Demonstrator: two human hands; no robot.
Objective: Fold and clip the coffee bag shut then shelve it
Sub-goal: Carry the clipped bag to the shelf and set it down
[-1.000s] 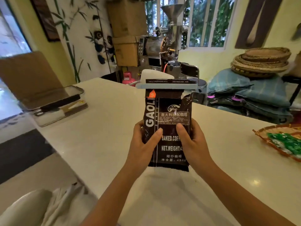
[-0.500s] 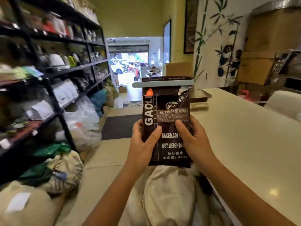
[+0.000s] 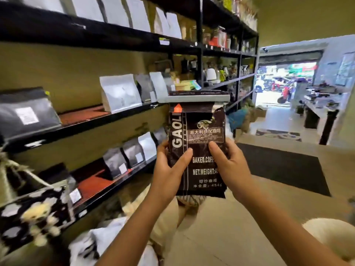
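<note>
A dark brown coffee bag [image 3: 199, 123] with white lettering is held upright in front of me. Its top is folded over and pinched by a long pale grey clip [image 3: 194, 98] lying across it. My left hand [image 3: 169, 169] grips the bag's left edge, thumb on the front. My right hand [image 3: 228, 166] grips the right edge the same way. A black metal shelving unit [image 3: 119, 120] runs along the left, its boards close to the bag's left side.
Several white, grey and black pouches [image 3: 120, 95] stand on the shelves, with bare reddish board [image 3: 82, 115] between them. Sacks and cloth bags [image 3: 107, 240] lie on the floor below. A black floor mat [image 3: 284, 166] lies ahead right, an open doorway [image 3: 284, 83] beyond.
The view has swung left from the white counter to face the shelving. Both hands keep the same grip on the clipped bag, which stays upright in front of me.
</note>
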